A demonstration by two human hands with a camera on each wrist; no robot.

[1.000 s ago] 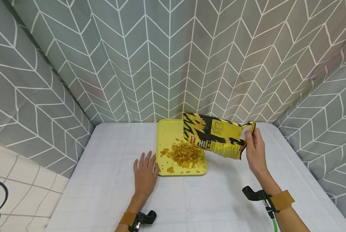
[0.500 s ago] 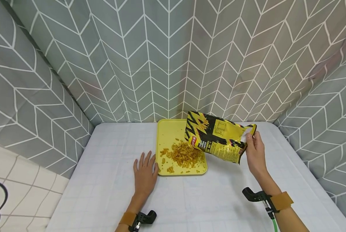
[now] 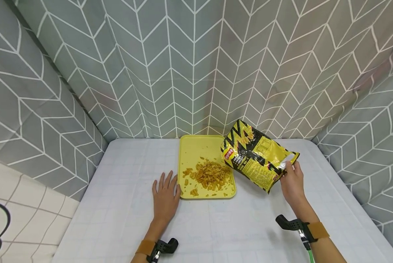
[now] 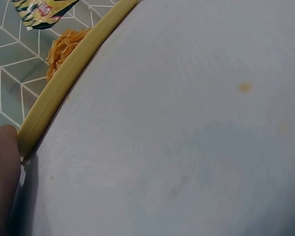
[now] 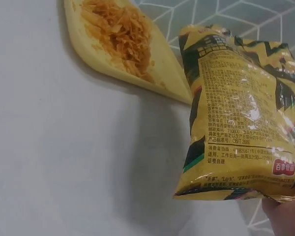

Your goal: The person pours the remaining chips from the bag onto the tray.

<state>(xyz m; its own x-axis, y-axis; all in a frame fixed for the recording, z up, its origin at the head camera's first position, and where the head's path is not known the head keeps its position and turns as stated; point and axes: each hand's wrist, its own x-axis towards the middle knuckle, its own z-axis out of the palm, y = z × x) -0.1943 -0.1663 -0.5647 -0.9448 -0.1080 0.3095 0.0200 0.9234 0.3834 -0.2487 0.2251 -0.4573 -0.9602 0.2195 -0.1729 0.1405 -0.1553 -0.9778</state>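
**Bag held beside tray**

Right hand (image 3: 291, 180) pinches the crinkled yellow-and-black snack bag (image 3: 257, 159) by its corner, raised just right of the flat yellow plastic tray (image 3: 191, 148). Pile of orange snack sticks (image 3: 212, 175) on tray. Left hand (image 3: 165, 195) flat on white table (image 3: 124, 204), fingers straight, touching tray edge.

- Bright, even light; soft shadows lie under the glossy yellow-and-black snack bag (image 5: 241, 113), which shows glare.
- Head view curves at its edges.
- Left wrist view: yellow plastic tray's rim (image 4: 64, 81) looks soft.
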